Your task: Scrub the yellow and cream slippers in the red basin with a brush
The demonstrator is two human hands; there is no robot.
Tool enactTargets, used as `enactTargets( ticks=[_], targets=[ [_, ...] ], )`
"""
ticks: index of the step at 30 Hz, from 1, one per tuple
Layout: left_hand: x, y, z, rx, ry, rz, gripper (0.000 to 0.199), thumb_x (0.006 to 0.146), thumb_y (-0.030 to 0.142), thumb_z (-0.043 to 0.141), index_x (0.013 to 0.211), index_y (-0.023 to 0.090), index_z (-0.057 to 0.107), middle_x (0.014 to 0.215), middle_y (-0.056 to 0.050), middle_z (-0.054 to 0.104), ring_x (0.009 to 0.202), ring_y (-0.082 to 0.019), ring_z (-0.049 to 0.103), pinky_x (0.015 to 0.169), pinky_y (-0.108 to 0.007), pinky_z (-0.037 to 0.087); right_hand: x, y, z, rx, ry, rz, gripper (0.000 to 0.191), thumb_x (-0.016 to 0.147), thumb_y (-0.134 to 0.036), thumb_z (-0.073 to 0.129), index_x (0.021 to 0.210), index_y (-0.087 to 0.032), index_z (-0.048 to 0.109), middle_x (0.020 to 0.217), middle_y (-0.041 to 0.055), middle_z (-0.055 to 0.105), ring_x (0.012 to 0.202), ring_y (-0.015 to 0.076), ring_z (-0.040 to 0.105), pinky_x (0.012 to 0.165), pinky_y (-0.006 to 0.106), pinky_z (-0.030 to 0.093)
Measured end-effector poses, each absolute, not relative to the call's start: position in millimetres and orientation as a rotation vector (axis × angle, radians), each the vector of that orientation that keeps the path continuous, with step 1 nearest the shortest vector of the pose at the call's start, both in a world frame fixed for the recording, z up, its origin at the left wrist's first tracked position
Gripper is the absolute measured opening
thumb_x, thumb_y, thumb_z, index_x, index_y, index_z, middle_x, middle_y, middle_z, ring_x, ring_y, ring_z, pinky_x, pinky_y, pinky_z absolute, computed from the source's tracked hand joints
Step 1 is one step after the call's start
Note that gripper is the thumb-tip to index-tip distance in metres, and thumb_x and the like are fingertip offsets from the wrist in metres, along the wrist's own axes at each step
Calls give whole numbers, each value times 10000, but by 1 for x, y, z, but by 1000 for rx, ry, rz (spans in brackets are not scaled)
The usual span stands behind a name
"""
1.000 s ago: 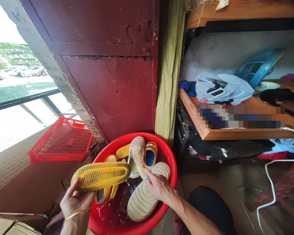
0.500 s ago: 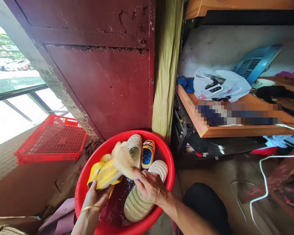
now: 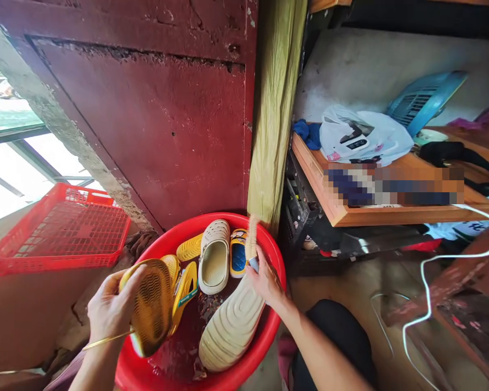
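Note:
My left hand [image 3: 112, 304] grips a yellow slipper [image 3: 151, 307], tilted so that its wavy-patterned sole shows, over the left side of a red basin [image 3: 255, 355]. In my right hand [image 3: 264, 279] is a scrubbing brush [image 3: 251, 241], its pale bristles up, above the basin's right part. Dark water in the basin surrounds a cream clog [image 3: 214, 263], a yellow and blue child's slipper [image 3: 238, 254] and a large cream shoe lying sole up [image 3: 230, 328]. More yellow slippers [image 3: 184, 296] lie beside the one I hold.
A red plastic crate [image 3: 65, 231] sits at the left by the window. Behind the basin stands a dark red door [image 3: 158, 125]. To the right, a wooden shelf [image 3: 375, 217] carries a white plastic bag [image 3: 362, 133] and a blue fan [image 3: 427, 100]. A white cable [image 3: 426, 296] hangs from it.
My left hand has moved left and turned the yellow slipper sole outward. My right hand has drawn the brush away from the slipper to the right and tipped it upright.

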State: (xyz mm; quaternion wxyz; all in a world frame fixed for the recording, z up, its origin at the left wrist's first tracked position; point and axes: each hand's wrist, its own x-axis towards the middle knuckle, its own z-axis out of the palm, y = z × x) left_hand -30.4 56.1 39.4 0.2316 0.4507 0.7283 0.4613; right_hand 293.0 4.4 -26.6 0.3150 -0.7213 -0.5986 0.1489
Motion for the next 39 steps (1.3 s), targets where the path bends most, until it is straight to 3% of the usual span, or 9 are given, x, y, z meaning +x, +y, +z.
enactTargets(
  ticks=[6, 10, 13, 15, 21, 27, 31, 35, 39],
  targets=[
    [-2, 80, 26, 2029, 2227, 752, 596, 857, 597, 577, 1217, 128, 653, 1272, -238, 648, 1246, -411, 566, 1042, -567, 437, 290, 17, -31, -2085, -1553, 387, 829, 954, -210, 582, 1638, -165, 116, 1350, 155, 670, 1153, 266, 695, 967, 356, 554],
    [29, 75, -4, 2246, 2094, 698, 693, 873, 554, 570, 1394, 99, 539, 1589, -295, 355, 1461, -431, 364, 1125, -559, 354, 288, 21, -30, -2064, -1583, 372, 832, 957, -219, 578, 1641, -175, 106, 1311, 148, 696, 1103, 255, 718, 948, 342, 562],
    [41, 66, -18, 2404, 2054, 565, 518, 916, 432, 531, 1350, 156, 598, 1520, -224, 506, 1427, -396, 428, 1160, -578, 278, 290, 21, -23, -2005, -1635, 339, 843, 956, -231, 569, 1645, -203, 85, 1359, 126, 671, 1142, 246, 699, 970, 337, 552],
    [42, 64, -25, 2411, 2044, 376, 439, 915, 344, 516, 1307, 184, 631, 1422, -183, 615, 1359, -375, 506, 1125, -578, 318, 295, 18, -16, -1979, -1660, 333, 853, 949, -238, 571, 1647, -214, 80, 1371, 115, 665, 1138, 242, 699, 965, 330, 554],
    [36, 72, -53, 2370, 2140, 292, 467, 968, 346, 408, 1395, 225, 557, 1488, -146, 563, 1307, -346, 540, 1024, -508, 424, 309, 2, -3, -1928, -1703, 405, 825, 951, -252, 563, 1643, -180, 120, 1214, 112, 744, 1009, 237, 739, 922, 329, 559],
    [58, 60, -57, 2431, 2027, 454, 446, 937, 370, 497, 1342, 208, 592, 1468, -176, 573, 1432, -394, 416, 1169, -629, 239, 318, -6, 6, -1877, -1644, 469, 837, 936, -230, 569, 1641, -180, 121, 1303, 125, 703, 1064, 243, 722, 928, 334, 553],
    [105, 33, -58, 2429, 1323, 253, 622, 883, 530, 564, 1415, 210, 543, 1399, -198, 637, 1308, -334, 580, 1108, -467, 406, 321, -2, 10, -1859, -1621, 486, 819, 938, -238, 561, 1639, -180, 142, 1270, 123, 721, 1061, 240, 722, 920, 331, 555],
    [141, 11, -69, 2350, 1369, -107, 1040, 645, 556, 749, 1539, 167, 386, 1523, -254, 509, 1397, -420, 490, 1137, -573, 342, 319, 2, 5, -1873, -1671, 462, 776, 953, -272, 551, 1630, -155, 189, 1269, 136, 719, 1089, 248, 711, 947, 340, 544],
    [134, 15, -77, 2327, 1401, -148, 1077, 642, 569, 726, 1535, 78, 377, 1494, -295, 516, 1375, -421, 520, 1125, -522, 396, 319, 2, -1, -1903, -1724, 445, 751, 977, -305, 540, 1630, -168, 198, 1246, 134, 731, 1036, 239, 731, 923, 321, 550]
  ],
)
